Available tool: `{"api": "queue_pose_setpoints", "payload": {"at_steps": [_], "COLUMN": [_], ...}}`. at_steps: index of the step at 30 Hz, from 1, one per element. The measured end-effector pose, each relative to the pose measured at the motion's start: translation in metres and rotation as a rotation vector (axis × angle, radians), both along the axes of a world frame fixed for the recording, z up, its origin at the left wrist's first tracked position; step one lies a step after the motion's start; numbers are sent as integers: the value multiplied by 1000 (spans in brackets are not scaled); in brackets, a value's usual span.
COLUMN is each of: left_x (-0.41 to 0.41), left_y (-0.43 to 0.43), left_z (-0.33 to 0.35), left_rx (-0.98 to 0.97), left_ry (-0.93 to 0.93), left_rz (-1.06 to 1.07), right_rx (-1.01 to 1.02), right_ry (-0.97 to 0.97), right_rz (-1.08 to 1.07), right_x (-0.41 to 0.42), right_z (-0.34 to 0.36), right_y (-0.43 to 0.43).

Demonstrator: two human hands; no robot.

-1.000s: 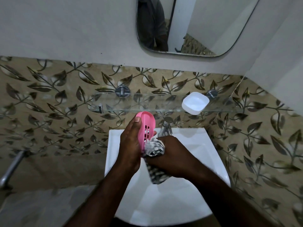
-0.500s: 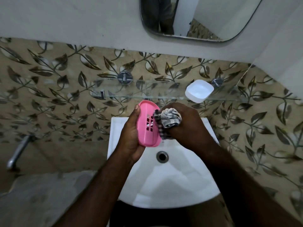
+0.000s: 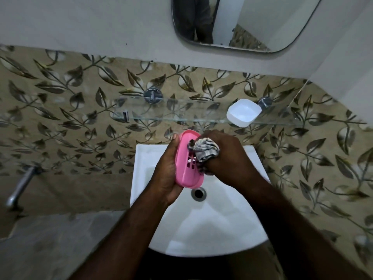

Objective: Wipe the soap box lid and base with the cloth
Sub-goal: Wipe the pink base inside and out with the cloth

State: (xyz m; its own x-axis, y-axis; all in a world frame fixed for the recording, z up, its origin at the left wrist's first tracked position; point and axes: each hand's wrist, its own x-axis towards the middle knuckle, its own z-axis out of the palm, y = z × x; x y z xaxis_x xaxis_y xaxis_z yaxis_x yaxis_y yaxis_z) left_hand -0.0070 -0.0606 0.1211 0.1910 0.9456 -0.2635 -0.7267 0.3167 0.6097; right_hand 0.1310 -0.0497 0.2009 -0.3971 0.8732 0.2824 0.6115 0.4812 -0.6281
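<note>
OK, status: pink soap box half (image 3: 183, 156) sits in the left hand (image 3: 167, 172), held over the white basin (image 3: 212, 229), just above the drain (image 3: 198, 194). Thumb lies along its far left rim, and the rest of the hand wraps the back, so it is gripped. It looks like smooth, glossy moulded plastic, an elongated oval with rounded ends and a raised rim. A cluster of small cut-out slots sits mid-face. Cannot tell whether it is the lid or the base.

Orientation: the half stands on edge, hollow face turned toward the right hand (image 3: 228, 158). Long axis runs near-to-far, with the far end pointing at the wall and the near end toward the drain.

Right hand is clenched around a bunched cloth (image 3: 205, 150), soft woven fabric in a grey-and-white check with a dark edge. The wad presses against the upper part of the pink face, and a tail hangs below the fist.

White soap box half (image 3: 243, 115) is well apart, resting open side up on the glass shelf (image 3: 181, 116). It is a rounded rectangle in matte plastic.

The shelf is clear glass on 2 chrome mounts (image 3: 153, 96). Behind it are glossy beige tiles (image 3: 80, 118) with a leaf print, and a rounded mirror (image 3: 262, 23) hangs above. A chrome tap (image 3: 19, 186) is at far left.
</note>
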Motion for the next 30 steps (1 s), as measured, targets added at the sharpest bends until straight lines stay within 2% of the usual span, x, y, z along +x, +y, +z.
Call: {"api": "queue_pose_setpoints", "payload": {"at_steps": [5, 8, 10, 13, 14, 17, 21, 26, 28, 30], "left_x": [-9, -14, -16, -14, -12, -7, -10, -11, -11, -12], "left_y": [2, 2, 3, 3, 3, 1, 1, 5, 4, 2], "left_z": [4, 0, 0, 0, -1, 1, 2, 5, 6, 5], "left_rx": [-86, -75, -54, -15, -9, -58, -123, -99, -118, -151], "left_ry": [33, 64, 69, 60, 52, 5, 3, 2, -12, -57], "left_rz": [4, 13, 7, -13, -23, -56, 6, 14, 28, 42], "right_rx": [137, 137, 110, 91, 110, 151, 142, 99, 98, 100], "right_ry": [-270, -430, -388, -105, -76, -211, -374, -160, -172, -244], "right_rz": [342, 356, 285, 119, 96, 167, 333, 37, 91, 240], "right_x": [-8, 0, 6, 7, 3, -9, -13, -14, -15, -18], "right_z": [-15, -21, -17, -4, -2, -4, -18, -7, -5, -8], "right_y": [-29, -29, -23, -13, -12, -24, -45, -24, -27, -39]}}
